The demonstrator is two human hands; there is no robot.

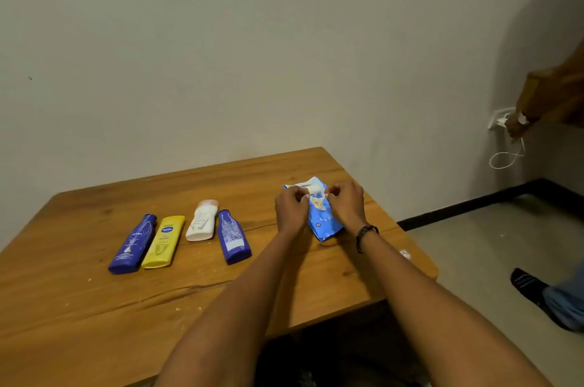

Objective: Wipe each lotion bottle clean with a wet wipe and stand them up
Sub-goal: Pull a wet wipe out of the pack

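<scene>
- On the left half of the wooden table (pixel 63 307), towards the middle, a dark blue lotion bottle (pixel 132 244) lies flat with its label up. A yellow bottle (pixel 163 242) lies touching it. Both are still down, so they are probably waiting to be wiped.
- Just right of those, a white bottle (pixel 202 220) lies a little farther back. A second blue bottle (pixel 234 237) lies beside it, printed back upward. None of the four bottles has been stood up yet.
- Near the table's right edge, the left hand (pixel 290 208) has its fingers curled and pinches the wet wipe (pixel 317 201) at the mouth of the blue wipe pack (pixel 327 225).
- The right hand (pixel 346 203), with a dark bracelet (pixel 366 236) on its wrist, pinches the same wipe from the other side. I take it the two hands are drawing the wipe out.
- The fingertips hide the pack's opening, so I cannot tell whether the left hand also catches the flap.
- Off the table by the right wall, another person's hand (pixel 515 127) is at a wall socket (pixel 497 121), with a white cable (pixel 505 159) looping below it. That person is cut off at the edge.
</scene>
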